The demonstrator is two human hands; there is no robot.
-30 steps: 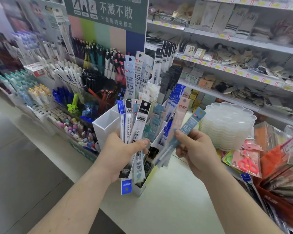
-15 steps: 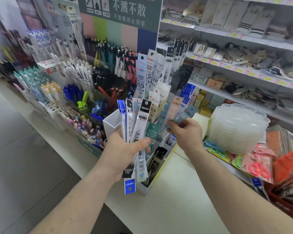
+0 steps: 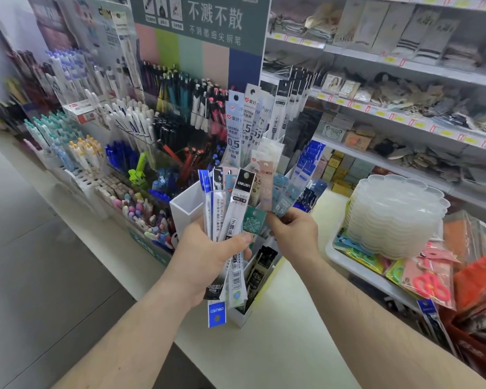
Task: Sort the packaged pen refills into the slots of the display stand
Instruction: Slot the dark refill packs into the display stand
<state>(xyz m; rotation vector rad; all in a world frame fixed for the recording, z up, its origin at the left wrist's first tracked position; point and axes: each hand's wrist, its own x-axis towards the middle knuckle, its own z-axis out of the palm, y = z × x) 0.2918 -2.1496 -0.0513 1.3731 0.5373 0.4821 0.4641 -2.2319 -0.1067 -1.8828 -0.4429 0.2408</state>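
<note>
left hand (image 3: pixel 208 258) – grips fanned refill packs (image 3: pixel 237 209) | right hand (image 3: pixel 293 234) – pinches 1 pack (image 3: pixel 281 204) at display stand (image 3: pixel 184 204) rim

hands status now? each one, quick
Left hand: closed on a fanned bundle of refill packs.
Right hand: pinching a few refill packs at the stand.

Premises: retail stationery shop. Beyond the left hand (image 3: pixel 208 256), tiered racks of pens (image 3: pixel 118 130) stand sorted by colour under a printed advertising board (image 3: pixel 205 21). Directly ahead of both hands, a white display stand (image 3: pixel 185 203) carries hanging-pack pen refills (image 3: pixel 236 127). Beyond the right hand (image 3: pixel 295 234), wall shelving (image 3: pixel 404 66) bears yellow price labels (image 3: pixel 382 113) along its edges, stocked with socks and small accessories. Packaged scissors (image 3: pixel 429 284) lie right of that hand.
</note>
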